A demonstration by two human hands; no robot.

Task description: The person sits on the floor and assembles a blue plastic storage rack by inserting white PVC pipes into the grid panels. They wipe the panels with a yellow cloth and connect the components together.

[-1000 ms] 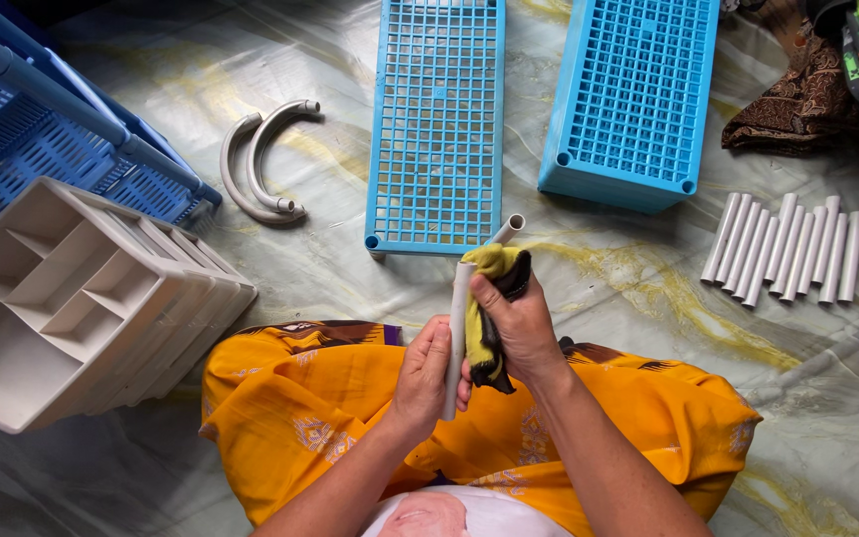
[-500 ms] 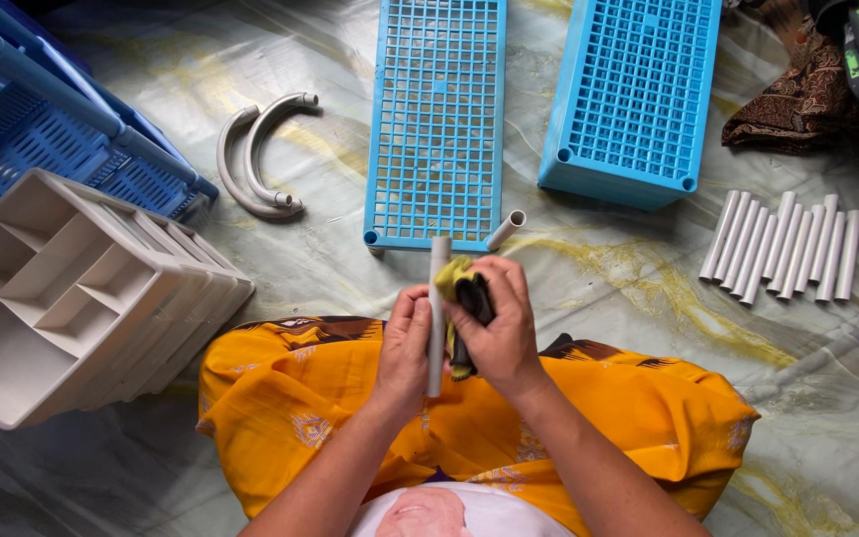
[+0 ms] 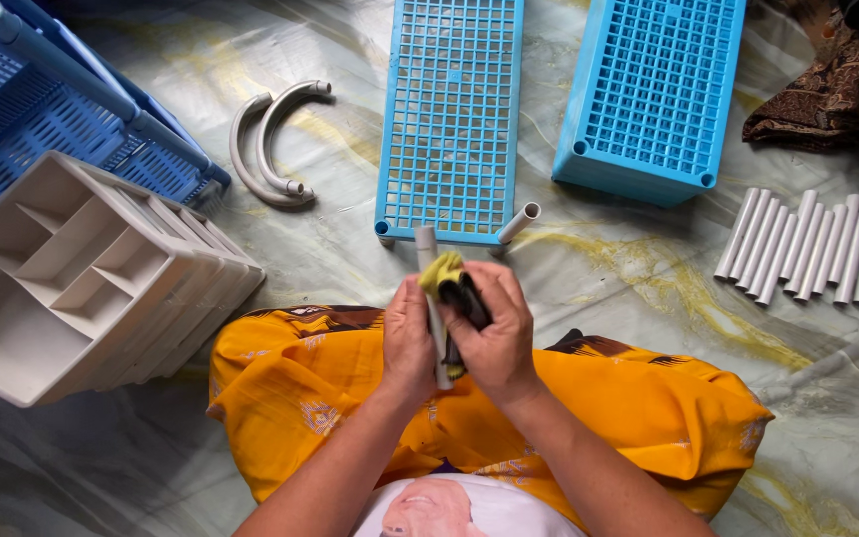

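Gripping a grey plastic tube [image 3: 429, 261] at the centre of the frame, the left hand [image 3: 408, 343] closes around its lower length while the tube stands nearly upright over the person's lap. The right hand [image 3: 494, 333] is wrapped around a yellow-and-dark cloth [image 3: 452, 281] pressed against the tube's right side. Below the hands lies an orange garment [image 3: 648, 418] covering the lap.

Just above the tube's top end, a flat blue grid panel [image 3: 449, 109] rests on the floor sheet [image 3: 350, 249], with a second short grey tube [image 3: 518, 223] touching its lower right corner. A blue grid crate [image 3: 653, 94] sits at upper right. A row of grey tubes [image 3: 802, 247] lies at right. Two curved grey handles [image 3: 270, 149] lie at upper left, near stacked grey divided trays [image 3: 91, 273] and a blue rack [image 3: 62, 109].
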